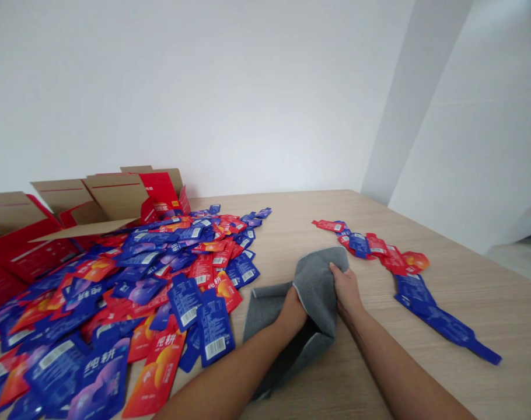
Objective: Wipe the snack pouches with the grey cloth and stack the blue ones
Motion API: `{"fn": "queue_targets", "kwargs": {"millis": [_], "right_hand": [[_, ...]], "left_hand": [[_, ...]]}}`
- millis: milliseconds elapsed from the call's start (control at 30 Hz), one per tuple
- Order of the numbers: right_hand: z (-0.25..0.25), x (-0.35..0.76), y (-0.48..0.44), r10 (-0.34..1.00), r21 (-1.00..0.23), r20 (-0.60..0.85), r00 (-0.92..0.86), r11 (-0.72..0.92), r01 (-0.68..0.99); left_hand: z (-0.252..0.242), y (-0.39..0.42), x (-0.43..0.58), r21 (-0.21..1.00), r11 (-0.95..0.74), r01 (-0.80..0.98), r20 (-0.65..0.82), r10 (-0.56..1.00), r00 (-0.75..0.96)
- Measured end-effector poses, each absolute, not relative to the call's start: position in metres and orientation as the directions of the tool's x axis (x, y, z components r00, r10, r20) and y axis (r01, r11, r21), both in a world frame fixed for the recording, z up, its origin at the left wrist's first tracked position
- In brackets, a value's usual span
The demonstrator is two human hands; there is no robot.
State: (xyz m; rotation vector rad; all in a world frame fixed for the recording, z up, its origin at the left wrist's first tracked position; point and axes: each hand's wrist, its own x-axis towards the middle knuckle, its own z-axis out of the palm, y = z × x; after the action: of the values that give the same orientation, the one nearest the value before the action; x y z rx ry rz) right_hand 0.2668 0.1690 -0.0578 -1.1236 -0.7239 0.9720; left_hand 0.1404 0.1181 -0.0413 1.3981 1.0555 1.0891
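A grey felt bag point(320, 277) stands crumpled on the table in front of me, its mouth facing me. My left hand point(294, 308) reaches into the bag, and the cloth covers its fingers. On the bag's right side, my right hand point(348, 288) is closed on the felt from outside, thumb on top near the far corner. Just left of the bag lies a heap of flat pouches, among them a blue pouch point(215, 328) with a barcode and a red pouch point(157, 366) with orange fruit printed on it.
Open red cardboard boxes point(116, 201) stand behind the heap at the left. A crooked row of overlapping red and blue pouches point(390, 256) runs along the right of the wooden table point(292, 224). A white wall point(265, 99) rises behind the table.
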Motion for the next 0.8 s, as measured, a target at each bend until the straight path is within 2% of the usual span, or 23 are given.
{"fn": "queue_targets", "kwargs": {"millis": [133, 200, 333, 433, 500, 567, 600, 700, 800], "right_hand": [[-0.061, 0.267, 0.172, 0.905, -0.948, -0.014, 0.426, 0.124, -0.295], [-0.062, 0.269, 0.173, 0.886, -0.938, -0.051, 0.46, 0.116, -0.327], [-0.064, 0.274, 0.178, 0.841, -0.889, -0.177, 0.511, 0.086, -0.449], [-0.065, 0.27, 0.181, 0.852, -0.835, -0.251, 0.46, 0.049, -0.548], [-0.065, 0.265, 0.181, 0.87, -0.809, -0.28, 0.405, 0.013, -0.587], [-0.064, 0.259, 0.179, 0.884, -0.798, -0.299, 0.359, -0.025, -0.602], [-0.064, 0.256, 0.178, 0.89, -0.795, -0.303, 0.34, -0.039, -0.605], [-0.062, 0.253, 0.176, 0.904, -0.789, -0.303, 0.302, -0.06, -0.612], [-0.06, 0.253, 0.175, 0.907, -0.779, -0.307, 0.288, -0.065, -0.623]], "left_hand": [[-0.039, 0.118, 0.134, 0.986, -0.165, 0.013, 0.159, 0.967, 0.199], [-0.037, 0.116, 0.127, 0.987, -0.163, 0.011, 0.155, 0.956, 0.249], [-0.027, 0.114, 0.089, 0.999, 0.046, 0.015, -0.048, 0.92, 0.389], [-0.009, 0.12, 0.039, 0.995, 0.103, -0.011, -0.099, 0.975, 0.197], [0.011, 0.129, 0.002, 0.992, 0.091, -0.09, -0.095, 0.995, -0.041], [0.035, 0.139, -0.031, 0.978, -0.027, -0.207, -0.036, 0.955, -0.295], [0.046, 0.144, -0.045, 0.972, -0.083, -0.22, -0.002, 0.933, -0.36], [0.069, 0.154, -0.065, 0.958, -0.169, -0.232, 0.048, 0.892, -0.45], [0.062, 0.151, -0.047, 0.972, -0.046, -0.231, -0.031, 0.947, -0.32]]}}
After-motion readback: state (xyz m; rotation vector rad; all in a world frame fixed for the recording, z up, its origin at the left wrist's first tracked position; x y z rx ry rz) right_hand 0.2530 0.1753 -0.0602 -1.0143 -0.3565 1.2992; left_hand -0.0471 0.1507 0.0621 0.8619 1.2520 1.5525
